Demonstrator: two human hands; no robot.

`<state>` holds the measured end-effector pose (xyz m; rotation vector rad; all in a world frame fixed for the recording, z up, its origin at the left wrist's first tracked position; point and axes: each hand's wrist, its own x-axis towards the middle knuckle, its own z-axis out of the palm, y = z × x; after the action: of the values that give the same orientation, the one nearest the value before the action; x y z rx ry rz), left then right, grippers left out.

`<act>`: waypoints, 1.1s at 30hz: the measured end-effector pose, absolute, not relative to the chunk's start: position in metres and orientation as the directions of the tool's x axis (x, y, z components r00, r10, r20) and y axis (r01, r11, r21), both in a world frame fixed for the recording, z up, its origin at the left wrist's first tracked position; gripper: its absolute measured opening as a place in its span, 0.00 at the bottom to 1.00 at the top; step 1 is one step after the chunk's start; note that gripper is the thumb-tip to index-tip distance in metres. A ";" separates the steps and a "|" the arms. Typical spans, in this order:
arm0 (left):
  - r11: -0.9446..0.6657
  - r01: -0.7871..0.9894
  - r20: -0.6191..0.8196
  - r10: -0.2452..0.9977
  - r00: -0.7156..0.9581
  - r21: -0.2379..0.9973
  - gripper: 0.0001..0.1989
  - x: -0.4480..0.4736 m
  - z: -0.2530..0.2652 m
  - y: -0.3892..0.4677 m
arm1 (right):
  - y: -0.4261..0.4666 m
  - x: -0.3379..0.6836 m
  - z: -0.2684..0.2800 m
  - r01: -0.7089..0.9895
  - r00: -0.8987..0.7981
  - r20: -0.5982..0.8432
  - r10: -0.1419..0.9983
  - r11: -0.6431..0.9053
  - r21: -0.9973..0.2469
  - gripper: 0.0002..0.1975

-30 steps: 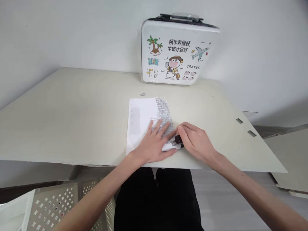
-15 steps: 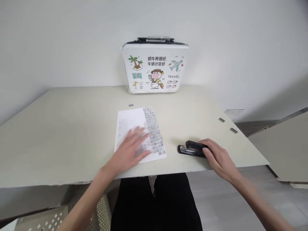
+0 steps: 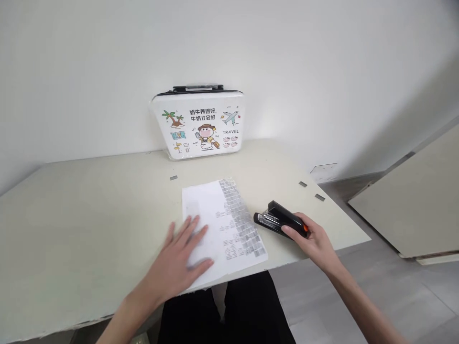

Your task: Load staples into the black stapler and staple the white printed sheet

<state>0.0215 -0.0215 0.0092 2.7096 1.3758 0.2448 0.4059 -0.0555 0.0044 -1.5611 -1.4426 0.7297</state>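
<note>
My left hand (image 3: 179,260) lies flat with its fingers spread, on the left part of a sheet of printed paper (image 3: 211,205). Small text and a grey patterned strip run along the paper's right side. To the right of the sheet, my right hand (image 3: 313,241) is wrapped round the back end of a black stapler (image 3: 287,220). The stapler's jaws point left, near the paper's right edge, and stand apart. An orange spot shows at its rear, beside my fingers. Whether the stapler's base touches the table is hard to tell.
A white case (image 3: 204,129) with cartoon prints and a black handle stands against the wall at the back of the pale table (image 3: 89,229). One staple strip (image 3: 173,177) lies in front of it. Two more, including one strip (image 3: 320,197), lie near the right edge.
The camera view has shifted. My left hand now lies further left on the paper, uncovering more printed text. The stapler has come closer to the paper's right edge and is tilted more.
</note>
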 end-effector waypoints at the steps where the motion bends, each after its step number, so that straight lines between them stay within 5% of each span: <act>1: -0.599 0.780 0.096 0.800 0.592 0.180 0.39 0.040 0.009 -0.018 | -0.055 0.405 0.005 0.453 0.203 0.137 0.970 0.031 -0.891 0.18; 8: -0.607 0.719 0.041 0.773 0.633 0.338 0.41 0.164 0.008 0.027 | -0.057 0.398 0.009 0.366 0.415 0.199 0.888 0.038 -0.930 0.19; 15: -0.617 0.625 0.146 0.758 0.636 0.478 0.36 0.209 -0.003 0.076 | -0.060 0.384 0.014 0.415 0.364 0.268 0.892 0.102 -0.904 0.18; 21: -0.467 0.445 0.237 0.845 0.480 0.764 0.28 0.126 0.004 0.098 | -0.050 0.366 0.024 0.462 0.250 0.273 0.929 0.133 -0.877 0.17; 33: -0.118 0.199 0.130 0.990 -0.047 0.973 0.21 -0.035 0.022 0.099 | 0.059 0.260 0.012 0.452 -0.233 0.269 0.935 0.349 -0.821 0.15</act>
<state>-0.0350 0.0991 0.0219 1.4204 1.3387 1.2472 0.2600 0.0586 0.0124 -1.2195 -1.8346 0.7832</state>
